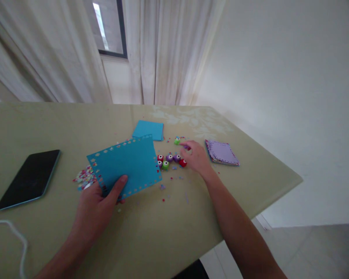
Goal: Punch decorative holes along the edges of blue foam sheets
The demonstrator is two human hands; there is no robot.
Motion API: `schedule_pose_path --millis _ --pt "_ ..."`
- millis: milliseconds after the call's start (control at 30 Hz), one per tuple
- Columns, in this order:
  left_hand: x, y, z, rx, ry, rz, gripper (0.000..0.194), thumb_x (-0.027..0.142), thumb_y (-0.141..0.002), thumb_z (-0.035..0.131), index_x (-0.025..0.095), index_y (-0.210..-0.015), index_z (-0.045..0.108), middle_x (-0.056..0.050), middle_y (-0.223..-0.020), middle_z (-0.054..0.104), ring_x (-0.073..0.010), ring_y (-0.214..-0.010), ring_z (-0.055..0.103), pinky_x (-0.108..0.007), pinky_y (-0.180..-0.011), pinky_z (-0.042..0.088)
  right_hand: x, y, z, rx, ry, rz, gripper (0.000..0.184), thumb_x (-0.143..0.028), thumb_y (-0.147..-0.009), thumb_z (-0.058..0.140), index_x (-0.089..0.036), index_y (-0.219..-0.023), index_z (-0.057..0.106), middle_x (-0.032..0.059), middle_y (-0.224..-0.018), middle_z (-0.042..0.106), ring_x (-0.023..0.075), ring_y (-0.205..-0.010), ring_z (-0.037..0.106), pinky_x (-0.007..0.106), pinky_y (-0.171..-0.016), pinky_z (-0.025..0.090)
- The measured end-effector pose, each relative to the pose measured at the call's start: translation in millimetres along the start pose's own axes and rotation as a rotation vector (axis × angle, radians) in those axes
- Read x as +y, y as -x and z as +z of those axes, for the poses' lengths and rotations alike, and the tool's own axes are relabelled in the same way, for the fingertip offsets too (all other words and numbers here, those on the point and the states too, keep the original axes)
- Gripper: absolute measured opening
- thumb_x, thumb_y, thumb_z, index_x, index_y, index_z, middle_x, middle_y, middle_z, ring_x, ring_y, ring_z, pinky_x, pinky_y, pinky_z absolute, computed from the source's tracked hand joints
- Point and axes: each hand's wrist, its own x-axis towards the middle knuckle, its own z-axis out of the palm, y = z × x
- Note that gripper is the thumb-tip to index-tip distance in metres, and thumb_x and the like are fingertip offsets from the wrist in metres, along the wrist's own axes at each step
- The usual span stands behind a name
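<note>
A blue paper card (pixel 130 164) with small shapes punched along its edges is pinched in my left hand (pixel 97 205), thumb on its face. My right hand (pixel 196 155) reaches over the table with thumb and forefinger apart. A small purple paper punch (pixel 187 147) shows partly in the gap between those fingers. Just left of the fingertips stands a green punch (pixel 177 140) with an eye on top. Nearer me, several similar punches cluster together, among them a red punch (pixel 183 162) and another green punch (pixel 165 165); the card's right edge overlaps part of that cluster.
Behind the card lies a stack of blue cards (pixel 149 130). To the right is a pile of lilac cards (pixel 222 152) with punched borders. Paper confetti (pixel 85 176) is heaped at left, with bits scattered elsewhere. A black tablet (pixel 30 178) and white cable (pixel 20 236) are further left.
</note>
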Motion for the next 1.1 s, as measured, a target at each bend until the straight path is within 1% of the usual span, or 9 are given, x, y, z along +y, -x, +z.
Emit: schedule_pose_path --millis 100,233,333,400,500,600,700,900,1100 --pt "-2.9 0.8 0.1 -0.006 0.02 -0.013 0.053 0.071 -0.084 0.066 0.025 -0.059 0.063 0.0 -0.054 0.069 -0.0198 -0.05 0.063 -0.029 -0.048 0.046 16.8 -4.9 -9.4 0.144 0.195 0.124 0.035 -0.019 -0.093 0.056 -0.015 -0.123 0.074 0.0186 -0.123 0.072 0.0311 -0.118 0.065 0.044 -0.107 0.047" --pt "-2.9 0.9 -0.2 -0.017 0.008 -0.017 0.053 0.072 -0.084 0.065 0.025 -0.061 0.065 0.0 -0.056 0.07 -0.0193 -0.05 0.062 -0.029 -0.048 0.046 31.6 -6.1 -13.3 -0.034 0.346 0.218 0.031 -0.012 -0.089 0.059 -0.016 -0.115 0.076 0.0182 -0.112 0.077 0.0322 -0.108 0.068 0.043 -0.098 0.05" --pt "0.7 0.5 -0.2 -0.014 0.0 -0.01 0.053 0.072 -0.083 0.064 0.025 -0.058 0.063 -0.001 -0.053 0.068 -0.0195 -0.049 0.062 -0.029 -0.049 0.046 30.5 -6.1 -15.6 -0.004 0.316 0.271 0.023 -0.015 -0.089 0.062 -0.017 -0.106 0.076 0.0163 -0.103 0.078 0.0308 -0.098 0.071 0.041 -0.089 0.052" --pt "3.0 0.6 0.1 -0.01 0.012 -0.017 0.052 0.071 -0.082 0.065 0.025 -0.058 0.064 -0.001 -0.053 0.068 -0.0199 -0.049 0.062 -0.029 -0.049 0.046 23.8 -6.0 -19.4 0.093 0.156 0.296 0.026 -0.021 -0.087 0.067 -0.016 -0.111 0.075 0.0153 -0.105 0.078 0.0289 -0.094 0.072 0.041 -0.087 0.053" --pt "4.6 1.5 0.4 0.002 0.025 -0.026 0.052 0.072 -0.081 0.067 0.025 -0.059 0.064 -0.001 -0.053 0.068 -0.0197 -0.049 0.062 -0.029 -0.048 0.045 4.1 -2.9 -25.4 0.135 -0.334 0.284 0.039 -0.035 -0.085 0.073 -0.016 -0.118 0.074 0.0119 -0.105 0.079 0.0246 -0.086 0.072 0.038 -0.08 0.055" --pt "4.2 2.2 0.1 -0.002 0.019 -0.01 0.053 0.072 -0.081 0.066 0.025 -0.056 0.062 0.0 -0.051 0.066 -0.0192 -0.048 0.059 -0.029 -0.048 0.045 -25.1 5.3 -24.7 -0.029 -0.754 0.23 0.035 -0.043 -0.082 0.078 -0.02 -0.109 0.079 0.0067 -0.099 0.079 0.0221 -0.087 0.072 0.036 -0.08 0.055" --pt "2.8 2.4 -0.2 -0.011 0.009 0.011 0.053 0.07 -0.083 0.065 0.025 -0.055 0.061 0.0 -0.051 0.065 -0.0183 -0.048 0.058 -0.029 -0.048 0.044 -52.8 14.1 -15.3 -0.172 -0.995 0.223 0.035 -0.043 -0.078 0.086 -0.023 -0.105 0.077 0.0036 -0.099 0.079 0.0205 -0.089 0.074 0.036 -0.086 0.057" --pt "-2.7 3.4 1.9 -0.024 -0.024 0.069 0.054 0.067 -0.086 0.065 0.025 -0.053 0.058 0.002 -0.048 0.06 -0.0161 -0.045 0.053 -0.028 -0.045 0.039 -71.4 19.7 7.9 -0.226 -1.181 0.276 0.047 -0.042 -0.063 0.098 -0.022 -0.096 0.07 0.0037 -0.096 0.078 0.0191 -0.09 0.074 0.035 -0.089 0.06" --pt "-7.3 3.1 3.0 -0.042 -0.016 0.074 0.05 0.066 -0.086 0.065 0.024 -0.059 0.063 0.002 -0.053 0.065 -0.0172 -0.049 0.058 -0.027 -0.048 0.043 -74.2 23.0 13.2 -0.272 -1.223 0.287 0.051 -0.038 -0.058 0.102 -0.022 -0.094 0.07 0.002 -0.094 0.076 0.0179 -0.085 0.073 0.034 -0.083 0.061"
